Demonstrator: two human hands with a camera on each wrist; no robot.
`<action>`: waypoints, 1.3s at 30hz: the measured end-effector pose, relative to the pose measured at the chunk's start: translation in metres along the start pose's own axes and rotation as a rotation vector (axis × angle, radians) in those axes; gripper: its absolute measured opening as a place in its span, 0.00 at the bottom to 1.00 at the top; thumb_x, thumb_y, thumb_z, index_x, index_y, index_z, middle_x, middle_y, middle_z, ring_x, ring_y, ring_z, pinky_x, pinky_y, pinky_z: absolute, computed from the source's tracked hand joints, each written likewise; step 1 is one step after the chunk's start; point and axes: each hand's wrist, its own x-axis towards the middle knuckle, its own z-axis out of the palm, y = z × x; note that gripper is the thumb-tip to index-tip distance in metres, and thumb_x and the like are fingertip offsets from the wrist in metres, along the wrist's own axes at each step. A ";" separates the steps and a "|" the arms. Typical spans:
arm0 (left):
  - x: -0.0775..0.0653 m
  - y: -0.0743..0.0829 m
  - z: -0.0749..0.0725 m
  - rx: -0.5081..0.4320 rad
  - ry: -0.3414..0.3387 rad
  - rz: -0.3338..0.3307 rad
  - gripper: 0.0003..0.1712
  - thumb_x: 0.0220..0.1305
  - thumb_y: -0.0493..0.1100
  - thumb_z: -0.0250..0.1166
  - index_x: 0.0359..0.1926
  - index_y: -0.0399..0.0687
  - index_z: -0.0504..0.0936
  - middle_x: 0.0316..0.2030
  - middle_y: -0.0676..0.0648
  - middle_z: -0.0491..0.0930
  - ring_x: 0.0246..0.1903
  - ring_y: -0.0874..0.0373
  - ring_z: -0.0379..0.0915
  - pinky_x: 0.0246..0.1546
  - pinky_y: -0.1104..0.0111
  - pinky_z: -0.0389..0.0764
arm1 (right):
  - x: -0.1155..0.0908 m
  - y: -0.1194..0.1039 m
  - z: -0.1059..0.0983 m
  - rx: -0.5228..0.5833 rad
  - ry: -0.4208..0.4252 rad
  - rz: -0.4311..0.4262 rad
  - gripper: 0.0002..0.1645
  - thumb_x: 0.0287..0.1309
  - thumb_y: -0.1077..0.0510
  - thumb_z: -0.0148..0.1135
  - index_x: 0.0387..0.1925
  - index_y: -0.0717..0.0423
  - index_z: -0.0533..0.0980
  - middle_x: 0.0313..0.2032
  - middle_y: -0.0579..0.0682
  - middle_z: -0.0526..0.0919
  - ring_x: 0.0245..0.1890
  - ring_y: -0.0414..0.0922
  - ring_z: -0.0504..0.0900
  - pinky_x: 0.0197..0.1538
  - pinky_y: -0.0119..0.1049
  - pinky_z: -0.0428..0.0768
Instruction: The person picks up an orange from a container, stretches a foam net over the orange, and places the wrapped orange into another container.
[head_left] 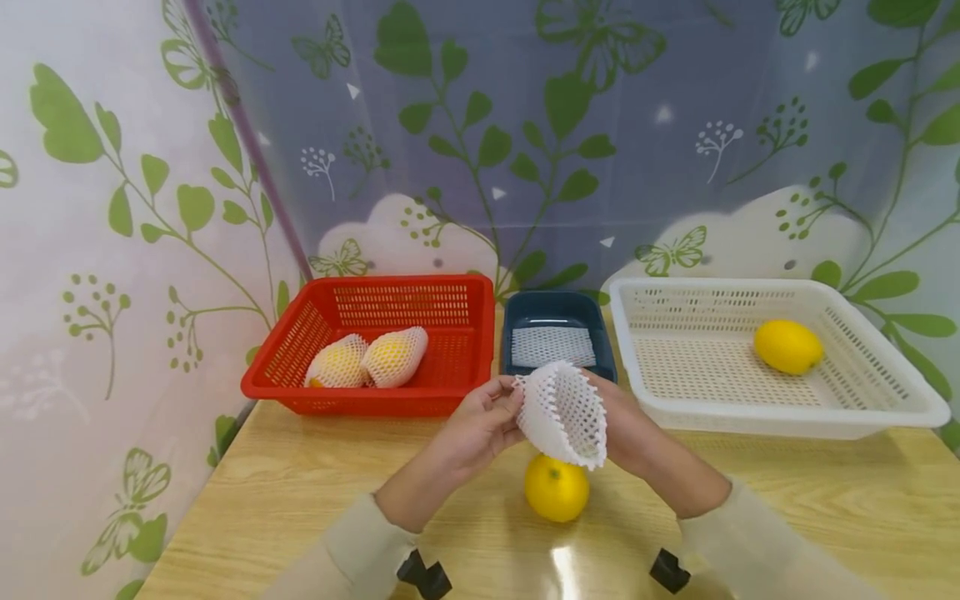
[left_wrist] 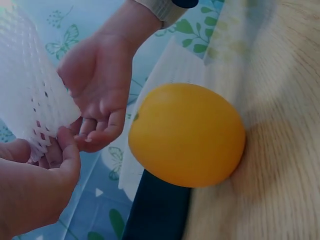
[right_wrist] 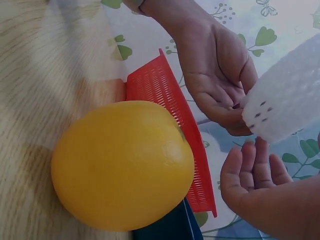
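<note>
In the head view my left hand [head_left: 483, 421] pinches the edge of a white foam fruit net [head_left: 551, 412], its mouth spread and tilted toward the lower right. My right hand [head_left: 618, 417] is on the net's other side, partly hidden by it. In the right wrist view the fingers of that right hand [right_wrist: 257, 187] are relaxed beside the net's end. The left wrist view shows my left hand [left_wrist: 42, 185] with thumb and fingers closed on the mesh [left_wrist: 42, 110]. Just below the net, a smooth yellow fruit [head_left: 557, 492] rests on the table.
A red basket [head_left: 416, 404] at the left holds two netted yellow fruits [head_left: 395, 358]. Behind my hands, a dark blue tray [head_left: 551, 304] contains flat white nets [head_left: 552, 346]. The white basket [head_left: 750, 414] at the right has one bare yellow fruit [head_left: 787, 346]. The wooden table [head_left: 300, 492] extends underneath.
</note>
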 end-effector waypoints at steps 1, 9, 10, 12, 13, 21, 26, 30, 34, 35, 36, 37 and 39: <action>0.001 -0.002 -0.001 0.010 -0.010 0.000 0.09 0.75 0.34 0.47 0.52 0.42 0.69 0.40 0.52 0.76 0.39 0.59 0.73 0.45 0.70 0.79 | 0.000 0.001 0.000 0.013 -0.017 -0.003 0.18 0.76 0.50 0.42 0.57 0.56 0.66 0.44 0.42 0.78 0.44 0.38 0.77 0.50 0.30 0.78; 0.004 -0.013 -0.005 0.086 -0.010 0.052 0.25 0.73 0.33 0.49 0.68 0.32 0.60 0.50 0.52 0.77 0.46 0.62 0.75 0.51 0.69 0.77 | 0.002 0.005 -0.003 0.147 -0.090 0.009 0.09 0.74 0.57 0.47 0.51 0.55 0.66 0.40 0.48 0.81 0.36 0.42 0.82 0.44 0.34 0.83; 0.005 -0.014 -0.006 0.095 0.010 0.065 0.26 0.72 0.32 0.49 0.68 0.32 0.60 0.50 0.51 0.77 0.48 0.62 0.74 0.52 0.69 0.77 | 0.001 0.006 -0.003 0.153 -0.091 0.009 0.09 0.73 0.59 0.47 0.51 0.55 0.66 0.41 0.49 0.81 0.36 0.42 0.82 0.44 0.34 0.83; 0.005 -0.016 -0.006 0.107 0.047 0.085 0.26 0.72 0.33 0.49 0.69 0.33 0.61 0.52 0.52 0.76 0.50 0.63 0.73 0.54 0.69 0.75 | 0.000 0.006 -0.004 0.160 -0.090 0.008 0.09 0.71 0.63 0.49 0.51 0.55 0.66 0.42 0.49 0.80 0.36 0.42 0.82 0.44 0.34 0.83; 0.005 -0.016 -0.007 0.106 0.061 0.085 0.26 0.72 0.33 0.49 0.69 0.34 0.61 0.52 0.51 0.77 0.49 0.63 0.73 0.53 0.69 0.75 | -0.001 0.007 -0.004 0.158 -0.092 0.003 0.10 0.71 0.65 0.49 0.51 0.55 0.66 0.42 0.50 0.80 0.36 0.43 0.82 0.44 0.34 0.83; 0.003 -0.012 -0.010 0.069 0.062 0.014 0.21 0.73 0.35 0.49 0.64 0.33 0.64 0.43 0.52 0.80 0.39 0.63 0.77 0.43 0.72 0.80 | -0.006 0.011 -0.009 0.123 -0.055 -0.030 0.10 0.66 0.69 0.52 0.43 0.52 0.72 0.36 0.46 0.76 0.31 0.38 0.77 0.36 0.26 0.79; -0.002 -0.010 -0.015 -0.028 0.073 -0.081 0.09 0.77 0.38 0.46 0.53 0.43 0.66 0.42 0.49 0.78 0.38 0.59 0.76 0.44 0.69 0.81 | -0.011 0.017 -0.014 0.092 -0.036 -0.001 0.10 0.65 0.69 0.53 0.41 0.51 0.72 0.37 0.48 0.75 0.32 0.39 0.79 0.37 0.28 0.82; -0.005 -0.013 -0.020 -0.050 0.086 -0.130 0.08 0.77 0.41 0.47 0.52 0.45 0.67 0.44 0.48 0.76 0.40 0.56 0.74 0.46 0.67 0.80 | -0.015 0.022 -0.017 0.071 -0.035 0.018 0.09 0.64 0.69 0.54 0.40 0.52 0.72 0.36 0.49 0.75 0.33 0.41 0.80 0.38 0.32 0.84; -0.007 -0.019 -0.024 -0.040 0.078 -0.156 0.07 0.77 0.41 0.47 0.50 0.46 0.67 0.41 0.49 0.76 0.38 0.57 0.74 0.44 0.67 0.80 | -0.019 0.027 -0.019 0.034 -0.016 0.044 0.09 0.63 0.68 0.54 0.40 0.52 0.72 0.35 0.48 0.73 0.32 0.40 0.78 0.37 0.30 0.83; -0.008 -0.021 -0.025 -0.035 0.076 -0.163 0.06 0.77 0.41 0.47 0.49 0.46 0.67 0.40 0.49 0.76 0.37 0.58 0.74 0.44 0.67 0.81 | -0.020 0.028 -0.020 0.024 -0.006 0.054 0.09 0.63 0.68 0.54 0.40 0.52 0.72 0.35 0.48 0.73 0.32 0.40 0.78 0.37 0.30 0.82; -0.008 -0.023 -0.026 -0.029 0.072 -0.170 0.06 0.77 0.41 0.47 0.49 0.46 0.67 0.39 0.50 0.76 0.36 0.58 0.75 0.43 0.67 0.81 | -0.021 0.029 -0.021 0.017 0.005 0.066 0.09 0.63 0.68 0.54 0.40 0.52 0.72 0.35 0.48 0.73 0.32 0.40 0.77 0.37 0.30 0.82; -0.009 -0.025 -0.026 -0.025 0.066 -0.179 0.06 0.77 0.41 0.47 0.49 0.46 0.66 0.38 0.50 0.76 0.35 0.58 0.75 0.43 0.67 0.81 | -0.023 0.030 -0.022 0.010 0.011 0.074 0.09 0.63 0.68 0.53 0.40 0.52 0.72 0.35 0.48 0.73 0.32 0.40 0.77 0.36 0.30 0.82; -0.011 -0.029 -0.027 -0.020 0.061 -0.195 0.06 0.77 0.42 0.47 0.49 0.46 0.65 0.37 0.50 0.76 0.35 0.59 0.75 0.42 0.68 0.81 | -0.026 0.033 -0.025 0.008 0.024 0.096 0.09 0.62 0.69 0.52 0.39 0.53 0.72 0.35 0.49 0.73 0.31 0.40 0.76 0.36 0.29 0.81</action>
